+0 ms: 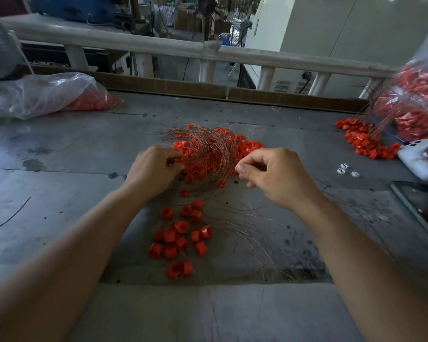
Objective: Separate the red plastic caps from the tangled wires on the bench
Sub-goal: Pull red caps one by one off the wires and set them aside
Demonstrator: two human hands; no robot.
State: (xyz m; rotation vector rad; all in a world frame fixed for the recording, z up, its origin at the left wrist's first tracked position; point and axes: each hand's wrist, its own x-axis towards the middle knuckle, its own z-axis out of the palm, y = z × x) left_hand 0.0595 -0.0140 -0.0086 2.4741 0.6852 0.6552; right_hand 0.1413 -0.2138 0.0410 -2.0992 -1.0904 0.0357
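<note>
Centre of the grey bench [59, 149]: tangled wires [209, 146], a coppery nest with red caps [245, 145] caught in and around it.

Left hand [156, 169] at the nest's left edge, fingers curled into the strands and clenched on them, one cap just beside the fingertips.

Right hand [274, 176] at the nest's right edge, thumb pressed against the curled forefinger in a pinch. Fine strands touching the thumb tip, but too thin to tell whether any lies inside the pinch.

Nest therefore between the two hands, slightly beyond the knuckles.

Nearer the viewer, between the forearms: freed caps [181, 235], a loose scatter resting on the bench, apart from the nest. Just right of that scatter: stray wires [247, 233], fanned toward the near edge.

Far left: clear plastic bag [42, 95], lying on its side, red pieces inside.

Far right: second clear bag [415, 95], packed with red caps and wires, with a spill of caps [363, 141] at its mouth.

Beside the spill: white handheld device [416, 157], three small white pieces [346, 169], and the corner of a dark flat screen [420, 208].

Behind the bench: pale railing [134, 44].
</note>
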